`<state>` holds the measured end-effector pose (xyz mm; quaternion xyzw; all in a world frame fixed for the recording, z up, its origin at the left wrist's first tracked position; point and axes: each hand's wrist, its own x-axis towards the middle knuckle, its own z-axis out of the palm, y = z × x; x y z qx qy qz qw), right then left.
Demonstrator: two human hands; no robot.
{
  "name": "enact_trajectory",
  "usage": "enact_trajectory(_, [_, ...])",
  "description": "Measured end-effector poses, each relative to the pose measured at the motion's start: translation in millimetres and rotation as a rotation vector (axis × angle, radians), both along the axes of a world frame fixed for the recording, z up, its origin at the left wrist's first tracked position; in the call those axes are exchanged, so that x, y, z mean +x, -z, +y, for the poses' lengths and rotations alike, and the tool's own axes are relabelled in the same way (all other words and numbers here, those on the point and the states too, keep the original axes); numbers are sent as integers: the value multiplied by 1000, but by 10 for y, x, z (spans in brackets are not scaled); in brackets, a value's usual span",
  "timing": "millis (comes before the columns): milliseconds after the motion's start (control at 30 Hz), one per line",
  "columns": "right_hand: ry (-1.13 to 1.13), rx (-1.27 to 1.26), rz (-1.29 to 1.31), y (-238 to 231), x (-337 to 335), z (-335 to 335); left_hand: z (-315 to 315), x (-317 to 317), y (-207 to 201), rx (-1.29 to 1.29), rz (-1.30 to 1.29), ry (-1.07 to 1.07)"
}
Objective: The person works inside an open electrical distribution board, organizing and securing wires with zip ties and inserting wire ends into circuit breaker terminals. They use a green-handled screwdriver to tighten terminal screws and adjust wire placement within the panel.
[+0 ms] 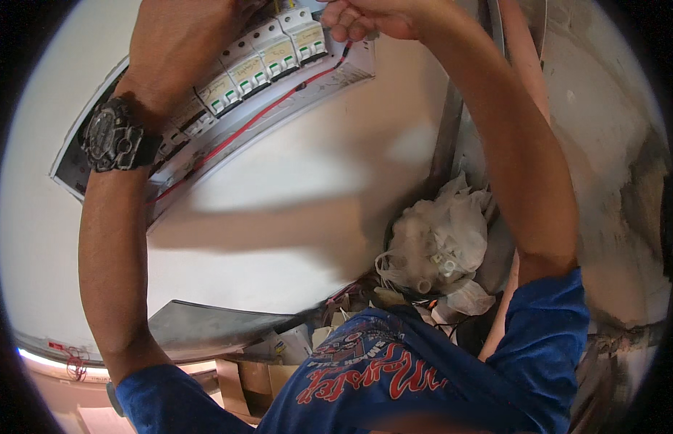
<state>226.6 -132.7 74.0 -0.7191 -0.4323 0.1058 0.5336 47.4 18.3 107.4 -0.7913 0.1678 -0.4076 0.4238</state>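
Both my arms reach up to a white electrical panel box (pixel 263 119) on the wall. Inside it runs a row of white circuit breakers (pixel 268 61) with green-marked switches and handwritten yellowish labels. My left hand (pixel 186 37) crosses over the breakers at the top edge, its fingers mostly hidden or out of frame. At the right end of the row my right hand (pixel 365 19) has its fingers curled; whatever they hold cannot be made out. A red wire (pixel 260 116) runs along the lower side of the box, turning black near my right hand.
Below and right hangs a translucent plastic bag (pixel 441 235) with white fittings inside. A dark glossy panel (pixel 221 329) leans low by the wall, beside an open cardboard box (pixel 253 383). A thin red cable (pixel 78 362) lies at the lower left.
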Motion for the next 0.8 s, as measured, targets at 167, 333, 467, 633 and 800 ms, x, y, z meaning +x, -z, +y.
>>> enact_trajectory(167, [-14,175,97,140,-98,29,4,62,42,-22,-28,146])
enact_trajectory(333, [416,-28,-357,317,-50,166,47,135,121,-51,-88,112])
enact_trajectory(467, [590,60,-972,378,-60,360,71,120,117,-51,-103,171])
enact_trajectory(633, [412,-408,-712,-47,-406,-33,83,112,120,-75,-119,197])
enact_trajectory(800, [342,-487,-364,-315,-434,-154,88,43,156,-121,-32,73])
